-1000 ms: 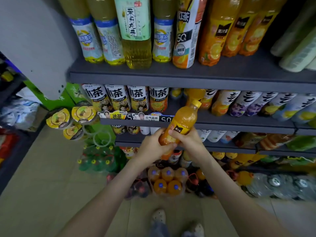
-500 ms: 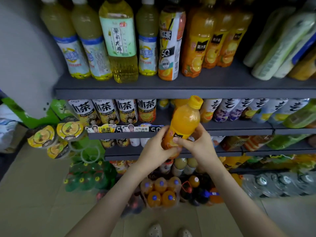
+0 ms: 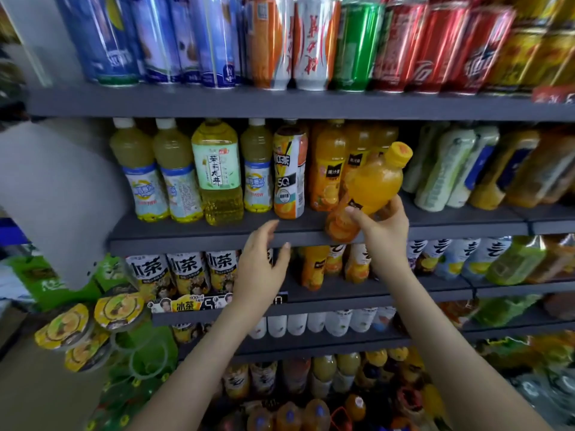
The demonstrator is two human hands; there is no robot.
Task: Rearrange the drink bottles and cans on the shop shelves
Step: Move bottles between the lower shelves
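Observation:
My right hand (image 3: 384, 233) grips a small orange juice bottle (image 3: 373, 185) with a yellow cap, tilted to the right, in front of a row of matching orange juice bottles (image 3: 329, 169) on the second grey shelf (image 3: 193, 233). The bottle's base hangs at that shelf's front edge. My left hand (image 3: 259, 265) is free, fingers apart, just below the same shelf edge and left of the bottle.
Cans (image 3: 308, 45) in blue, orange, white, green and red fill the top shelf. Pale yellow tea bottles (image 3: 217, 172) stand left of the juice row. Iced tea bottles (image 3: 183, 269) line the shelf below. Yellow-lidded cups (image 3: 90, 325) hang at lower left.
My left hand has let go of the bottle and dropped to the left. My right hand has lifted the bottle up to the second shelf, and my view has tilted upward.

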